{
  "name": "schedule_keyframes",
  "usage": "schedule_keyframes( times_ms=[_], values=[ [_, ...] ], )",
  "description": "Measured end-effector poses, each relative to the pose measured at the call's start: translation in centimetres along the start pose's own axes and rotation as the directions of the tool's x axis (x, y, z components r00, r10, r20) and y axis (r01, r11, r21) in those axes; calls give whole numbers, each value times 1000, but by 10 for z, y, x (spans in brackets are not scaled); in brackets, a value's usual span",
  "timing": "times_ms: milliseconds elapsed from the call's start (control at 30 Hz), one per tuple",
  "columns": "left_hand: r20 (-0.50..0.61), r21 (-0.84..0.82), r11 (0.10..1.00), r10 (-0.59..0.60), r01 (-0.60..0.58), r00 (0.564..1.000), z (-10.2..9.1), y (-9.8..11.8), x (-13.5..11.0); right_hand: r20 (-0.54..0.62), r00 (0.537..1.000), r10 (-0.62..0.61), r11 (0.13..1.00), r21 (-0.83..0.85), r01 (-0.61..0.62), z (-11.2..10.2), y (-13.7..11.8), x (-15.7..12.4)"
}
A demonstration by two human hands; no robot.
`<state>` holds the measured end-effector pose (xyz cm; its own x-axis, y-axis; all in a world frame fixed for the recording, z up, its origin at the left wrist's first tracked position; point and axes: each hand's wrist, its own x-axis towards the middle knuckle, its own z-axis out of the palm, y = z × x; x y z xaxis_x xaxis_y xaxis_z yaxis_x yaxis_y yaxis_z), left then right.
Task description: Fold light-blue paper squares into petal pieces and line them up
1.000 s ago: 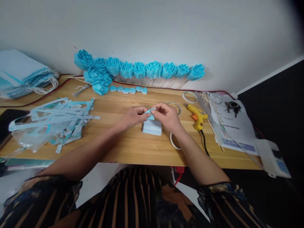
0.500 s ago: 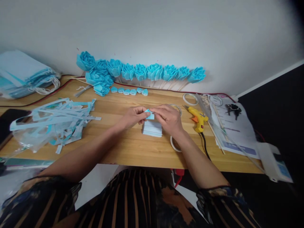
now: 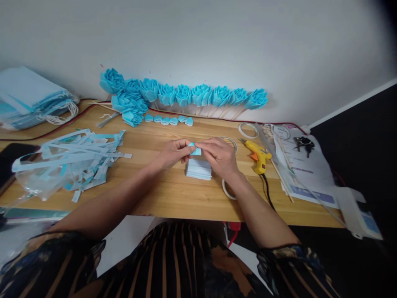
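Note:
A small blue fabric piece (image 3: 196, 151) is pinched between my two hands above the middle of the table. My left hand (image 3: 173, 153) is closed on its left side, thumb on top. My right hand (image 3: 219, 156) grips its upper right edge with thumb and fingertips. Just below lies a neat stack of pale blue cut pieces (image 3: 199, 169). Beyond my hands, a row of small folded blue petals (image 3: 166, 121) rests on the wood. Several blue fabric flowers (image 3: 202, 94) on thin sticks lean against the wall.
Pale blue offcut strips (image 3: 89, 153) heap at the left, near a phone (image 3: 12, 159) and stacked blue-white sheets (image 3: 31, 93). At the right lie a yellow glue gun (image 3: 259, 155), a tape roll (image 3: 248, 130), keys (image 3: 305, 144) and printed paper (image 3: 310, 171). The glue gun's black cord runs over the front edge.
The raised fold at the top of the blue piece has been pressed down flatter between my fingers. Both hands stay in nearly the same place.

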<state>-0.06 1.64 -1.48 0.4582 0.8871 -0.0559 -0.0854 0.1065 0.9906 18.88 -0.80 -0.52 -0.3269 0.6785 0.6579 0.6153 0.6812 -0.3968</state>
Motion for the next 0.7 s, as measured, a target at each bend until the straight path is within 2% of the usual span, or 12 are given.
schedule_keyframes(
  times_ms=[167,367,467,533,600,633,700],
  values=[
    [7,-12,1000,-5,5,1000,0,-1,1,35,999,39,999,6,-40,0,0,0],
    [11,-20,1000,-1,2,1000,0,-2,1,18,1000,11,1000,-3,-11,0,1,-1],
    [3,-18,1000,-7,7,1000,1,-1,0,33,999,41,999,15,-41,0,-1,-1],
    [-6,-15,1000,-4,4,1000,1,0,0,41,995,96,993,70,-98,1,-2,-1],
    [-24,-8,1000,7,-7,1000,1,1,-1,44,978,203,963,170,-207,1,-2,0],
    [-34,-1,1000,15,-15,999,1,1,-1,57,960,275,929,240,-281,2,-2,0],
    [-52,17,999,32,-31,998,0,1,-1,129,896,425,807,393,-440,3,0,0]
  ],
)
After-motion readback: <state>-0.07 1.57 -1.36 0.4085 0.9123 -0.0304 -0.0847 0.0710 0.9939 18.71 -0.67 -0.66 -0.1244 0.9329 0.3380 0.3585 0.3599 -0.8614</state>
